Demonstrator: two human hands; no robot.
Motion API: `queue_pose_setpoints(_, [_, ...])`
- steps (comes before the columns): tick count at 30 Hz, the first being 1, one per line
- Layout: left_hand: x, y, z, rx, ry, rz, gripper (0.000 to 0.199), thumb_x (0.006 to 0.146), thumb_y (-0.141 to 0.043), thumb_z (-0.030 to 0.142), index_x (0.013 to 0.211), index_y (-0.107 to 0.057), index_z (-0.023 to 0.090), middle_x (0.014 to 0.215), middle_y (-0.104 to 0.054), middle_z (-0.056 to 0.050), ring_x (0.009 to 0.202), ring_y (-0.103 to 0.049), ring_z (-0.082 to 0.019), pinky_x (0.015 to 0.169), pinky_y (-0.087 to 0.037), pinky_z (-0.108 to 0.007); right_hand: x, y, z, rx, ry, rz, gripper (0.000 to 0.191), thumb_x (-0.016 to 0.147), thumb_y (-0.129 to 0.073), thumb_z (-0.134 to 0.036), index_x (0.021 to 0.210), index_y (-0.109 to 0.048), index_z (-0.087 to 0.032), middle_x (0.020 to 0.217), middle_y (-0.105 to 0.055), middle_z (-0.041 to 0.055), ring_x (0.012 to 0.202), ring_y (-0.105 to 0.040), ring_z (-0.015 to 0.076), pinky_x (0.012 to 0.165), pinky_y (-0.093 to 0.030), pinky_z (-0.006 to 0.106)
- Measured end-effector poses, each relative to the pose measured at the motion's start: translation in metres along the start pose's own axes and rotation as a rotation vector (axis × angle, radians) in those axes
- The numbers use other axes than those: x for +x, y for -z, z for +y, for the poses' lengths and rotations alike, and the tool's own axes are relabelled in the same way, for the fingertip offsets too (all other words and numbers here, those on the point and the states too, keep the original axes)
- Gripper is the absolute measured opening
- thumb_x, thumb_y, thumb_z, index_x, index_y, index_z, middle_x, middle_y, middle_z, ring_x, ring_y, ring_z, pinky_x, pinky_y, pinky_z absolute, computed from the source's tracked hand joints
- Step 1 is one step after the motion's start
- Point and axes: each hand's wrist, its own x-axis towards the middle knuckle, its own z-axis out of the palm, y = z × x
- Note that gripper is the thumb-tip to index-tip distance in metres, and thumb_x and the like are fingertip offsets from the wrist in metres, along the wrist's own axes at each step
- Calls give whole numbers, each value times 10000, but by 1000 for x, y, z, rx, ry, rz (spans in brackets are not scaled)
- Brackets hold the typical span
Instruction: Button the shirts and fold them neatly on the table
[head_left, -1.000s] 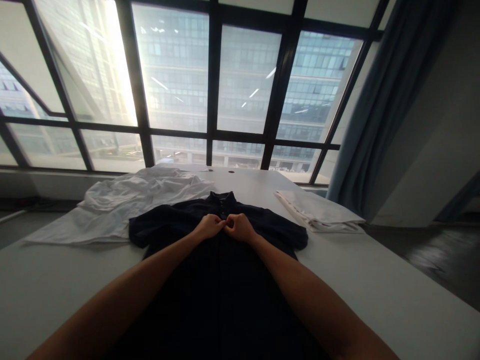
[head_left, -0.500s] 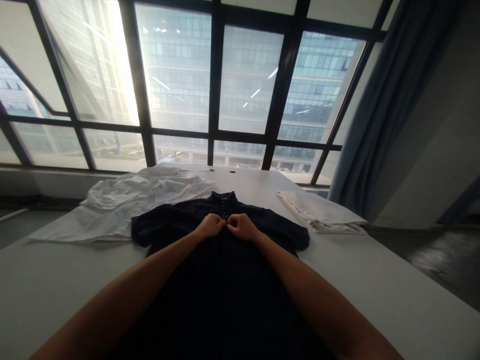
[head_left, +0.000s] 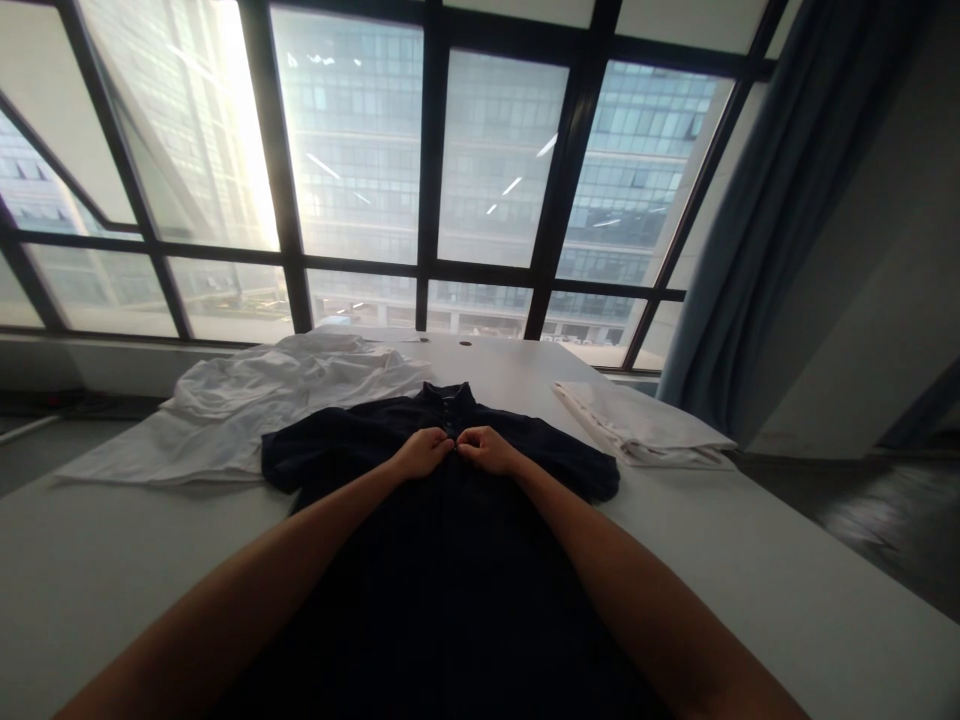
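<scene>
A dark navy short-sleeved shirt (head_left: 360,425) lies face up on the white table (head_left: 697,530), its collar (head_left: 448,392) toward the window. Both hands meet at the front placket, a little below the collar. My left hand (head_left: 424,452) is closed in a pinch on the shirt's left-side edge. From the other side my right hand (head_left: 487,450) pinches the placket, fingertips nearly touching those of the left. Small buttons show faintly above the fingers. Whatever lies between the fingertips is too small and dark to make out. The lower shirt blends into deep shadow between my forearms.
Crumpled white cloth (head_left: 277,385) spreads over the table's left side, partly beside the shirt's sleeve. A folded white cloth (head_left: 637,425) lies at the right. Large windows (head_left: 360,140) stand behind the table, with a blue-grey curtain (head_left: 750,240) at the right.
Almost nothing differs. My right hand's fingertips have shifted very slightly at the placket; both hands keep their pinch, and the shirt lies as before.
</scene>
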Motion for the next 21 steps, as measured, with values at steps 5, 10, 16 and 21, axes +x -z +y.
queue_pose_setpoints(5, [-2, -1, -1, -5, -52, -10, 281, 811, -530, 409, 651, -514, 179, 552, -499, 26, 532, -428, -115, 501, -312, -232, 0, 0, 0, 50, -24, 14, 63, 742, -572, -138, 734, -633, -147, 565, -570, -40, 455, -468, 72, 466, -370, 186])
queue_pose_setpoints(10, [-2, -2, 0, -7, -76, -18, 261, 819, -516, 354, 624, -460, 190, 540, -465, 35, 531, -411, -110, 512, -310, -231, 1, -1, -1, 9, -21, 23, 65, 736, -581, -143, 716, -642, -145, 567, -585, -31, 452, -479, 76, 460, -368, 186])
queue_pose_setpoints(16, [-1, -3, 1, 4, -50, 26, 260, 833, -506, 366, 650, -508, 182, 553, -494, 24, 552, -453, -122, 533, -326, -233, -1, -2, -6, -167, 88, 129, 57, 715, -615, -166, 690, -659, -140, 597, -613, -12, 542, -510, 96, 529, -380, 196])
queue_pose_setpoints(21, [-2, -3, 1, 21, -43, 50, 253, 845, -487, 345, 682, -572, 172, 570, -538, 9, 577, -501, -146, 563, -349, -249, -4, -4, -9, -198, 143, 151, 86, 706, -584, -152, 705, -669, -139, 616, -623, -8, 557, -525, 100, 540, -383, 195])
